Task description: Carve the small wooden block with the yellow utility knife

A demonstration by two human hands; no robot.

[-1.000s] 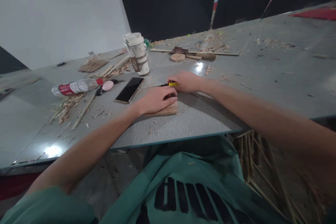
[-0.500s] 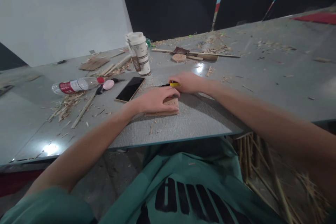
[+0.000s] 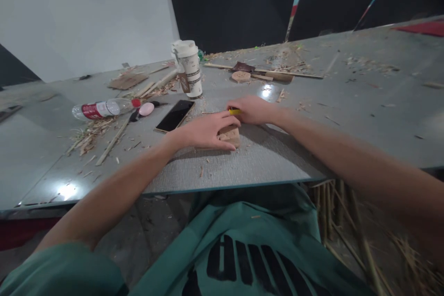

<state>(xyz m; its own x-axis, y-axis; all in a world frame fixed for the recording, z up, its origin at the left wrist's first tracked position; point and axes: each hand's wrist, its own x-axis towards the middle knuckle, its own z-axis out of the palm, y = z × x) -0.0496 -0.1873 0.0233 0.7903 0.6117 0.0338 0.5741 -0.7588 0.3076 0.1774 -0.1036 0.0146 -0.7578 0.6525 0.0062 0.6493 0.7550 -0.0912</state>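
Observation:
My left hand (image 3: 208,130) grips a small light-brown wooden block (image 3: 229,136) flat on the table near its front edge. The thumb lies along the block's near side and the fingers reach over its far side. Just right of it, my right hand (image 3: 251,109) is closed around a slim tool with a yellow part (image 3: 235,111); the rest of the tool is hidden, so its kind cannot be made out. The two hands nearly touch at the block's far right corner. A phone (image 3: 175,115) with a dark screen lies left of my left hand.
A lidded paper cup (image 3: 191,71) stands behind the phone. Leftward lie a plastic bottle (image 3: 100,109), a pink oval object (image 3: 146,109) and wood shavings (image 3: 88,136). Farther back are a round wooden piece (image 3: 240,77) and long strips (image 3: 305,75). Bamboo sticks (image 3: 328,210) stand below the table edge.
The view has shifted slightly, moving the scene a little to the right. Less of the tool's dark part shows by my right hand. Both hands keep their grips.

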